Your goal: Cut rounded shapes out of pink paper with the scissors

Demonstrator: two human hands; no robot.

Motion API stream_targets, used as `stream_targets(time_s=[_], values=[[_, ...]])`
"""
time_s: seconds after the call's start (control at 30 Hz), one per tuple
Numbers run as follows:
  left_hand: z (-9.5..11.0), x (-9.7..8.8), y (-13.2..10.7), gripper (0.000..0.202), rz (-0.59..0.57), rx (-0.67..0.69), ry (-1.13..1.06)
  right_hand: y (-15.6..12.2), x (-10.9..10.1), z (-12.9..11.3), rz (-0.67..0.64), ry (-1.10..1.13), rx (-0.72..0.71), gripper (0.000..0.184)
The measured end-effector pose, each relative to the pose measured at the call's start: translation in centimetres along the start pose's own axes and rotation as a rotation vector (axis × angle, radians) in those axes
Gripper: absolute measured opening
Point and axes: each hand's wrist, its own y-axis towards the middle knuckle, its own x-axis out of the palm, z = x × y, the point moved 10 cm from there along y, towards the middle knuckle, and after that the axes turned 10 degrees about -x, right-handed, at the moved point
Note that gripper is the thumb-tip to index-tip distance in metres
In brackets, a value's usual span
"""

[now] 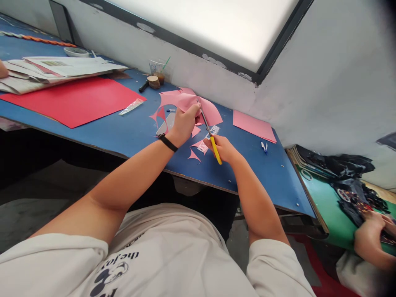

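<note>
My left hand, with a black band on its wrist, is closed on a pink sheet of paper raised above the blue table. My right hand grips scissors by their yellow handle. The metal blades point up and away, lying against the pink paper close to my left fingertips. How far the blades stand apart is hard to make out. Pink offcuts with curved edges lie beneath and beside the hands. A small printed packet lies under the scissors. Behind my left hand a grey flat object is partly hidden.
Pink sheets and a blue-and-white pen-like item lie to the right. Red card and stacked papers cover the left. A plastic cup stands by the wall. Another person's hands work at a green table.
</note>
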Motion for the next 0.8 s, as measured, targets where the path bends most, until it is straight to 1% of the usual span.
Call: stream_targets(time_s=[0.13, 0.23, 0.8], values=[[0.08, 0.15, 0.02, 0.052, -0.012, 0.009, -0.008, 0.12, 0.00, 0.30, 0.005, -0.004, 0.004, 0.061], [0.01, 0.11, 0.05, 0.053, -0.004, 0.007, -0.004, 0.16, 0.11, 0.46, -0.001, 0.000, 0.011, 0.059], [-0.24, 0.06, 0.38, 0.050, -0.033, 0.044, -0.011, 0.34, 0.16, 0.75, -0.006, -0.026, 0.007, 0.059]])
